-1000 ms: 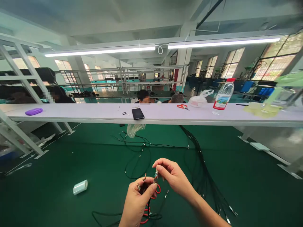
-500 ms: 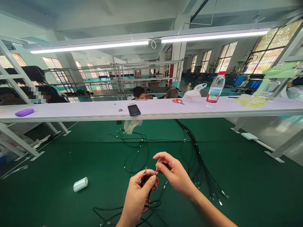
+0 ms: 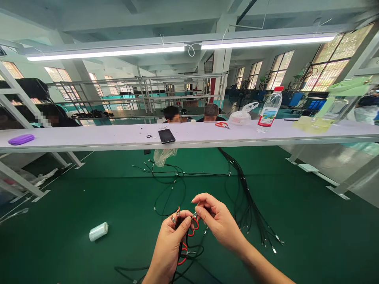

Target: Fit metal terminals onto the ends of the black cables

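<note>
Black cables (image 3: 180, 252) run up through my left hand (image 3: 173, 240), which is closed around them. Small metal connectors (image 3: 173, 219) stick up between its fingers. At its thumb tip, another metal connector (image 3: 194, 215) is pinched by the thumb and index finger of my right hand (image 3: 217, 215), whose other fingers are curled. Red loops (image 3: 191, 232), which look like tool handles, show just below the hands and partly behind the cables. Loose cable (image 3: 130, 269) coils over the green mat beneath.
On the green mat (image 3: 59, 228) lie a clear roll (image 3: 98, 231), a black cable bundle (image 3: 244, 181) and thin cable loops (image 3: 155, 197). A raised shelf (image 3: 124, 136) carries a phone (image 3: 166, 136), red-handled scissors (image 3: 222, 125) and a water bottle (image 3: 270, 110). Several people sit beyond.
The view has shifted slightly, and more of the red loops shows below the hands. Both hands keep their grip on the cables and connector.
</note>
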